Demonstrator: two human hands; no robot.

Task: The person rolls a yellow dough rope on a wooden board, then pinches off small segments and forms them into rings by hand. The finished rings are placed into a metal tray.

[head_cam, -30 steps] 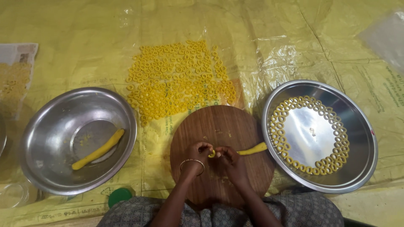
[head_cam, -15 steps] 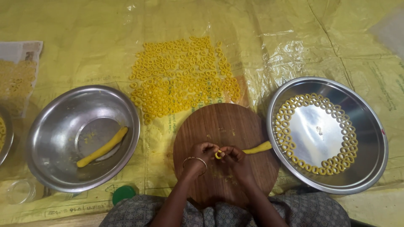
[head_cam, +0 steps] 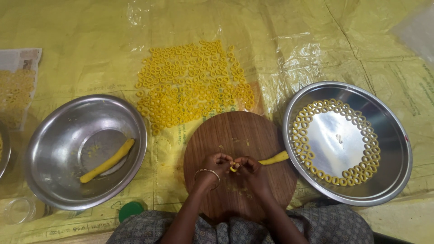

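Over a round wooden board [head_cam: 235, 133], my left hand [head_cam: 214, 165] and my right hand [head_cam: 251, 170] meet fingertip to fingertip. Between them they pinch a small yellow dough ring [head_cam: 233, 168]. A thin yellow dough rope [head_cam: 274, 158] runs from my right hand toward the board's right edge. A bangle circles my left wrist.
A steel plate [head_cam: 389, 149] at right holds dough rings laid round its inner edge. A steel bowl [head_cam: 68, 135] at left holds a dough roll [head_cam: 107, 160]. Several rings [head_cam: 192, 83] lie on the yellow plastic sheet beyond the board. A green lid [head_cam: 131, 210] and clear container [head_cam: 18, 210] sit near left.
The piece pinched off the rope's end has been curled into a small ring between the fingertips. The camera view shifted slightly; hands stay over the board.
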